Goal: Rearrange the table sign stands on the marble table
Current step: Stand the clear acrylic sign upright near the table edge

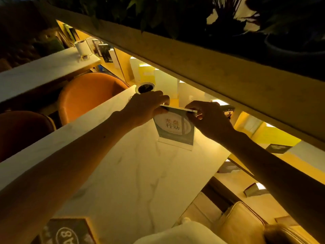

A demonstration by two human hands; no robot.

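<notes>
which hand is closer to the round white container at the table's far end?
Left. The left hand grips the sign stand top directly in front of the white container; the right hand holds the opposite corner, farther off.

The dark number plate [65,232] is cut off by the bottom edge.

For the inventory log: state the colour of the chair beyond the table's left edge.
Orange chair, seen in the head view.

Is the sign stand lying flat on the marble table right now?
No, the sign stand stands upright on the marble table, both hands gripping its top edge.
</notes>
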